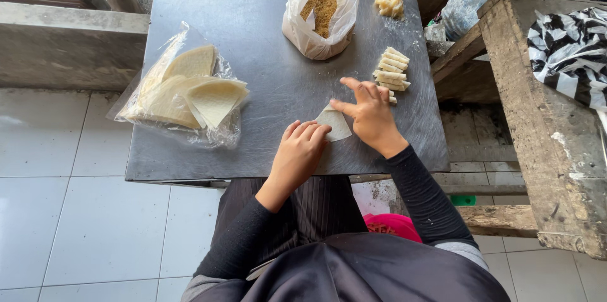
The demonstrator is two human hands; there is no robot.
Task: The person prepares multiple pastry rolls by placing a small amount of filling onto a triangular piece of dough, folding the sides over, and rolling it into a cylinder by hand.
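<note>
Resting on the near part of the grey metal table (265,36), the left hand (297,153) has its fingers curled together, their tips pressing the lower edge of a small pale wrapper piece (335,123). The right hand (372,115) lies just beside it with fingers spread apart, the forefinger touching the wrapper's upper corner; neither hand clamps it, both only pin it flat to the surface. Just beyond the right hand sits a row of pale cut sticks (392,68), with a smaller heap of chunks (389,3) near the far edge. At the table's left lies a clear plastic bag of triangular wrappers (190,93), and farther back stands a tied-open bag of brown crumbs (321,11). White floor tiles (57,213) surround the table; a rough wooden bench (544,125) stands to the right, bearing a black-and-white cloth (569,49). The wrapper's lower part is hidden under the left fingers.
</note>
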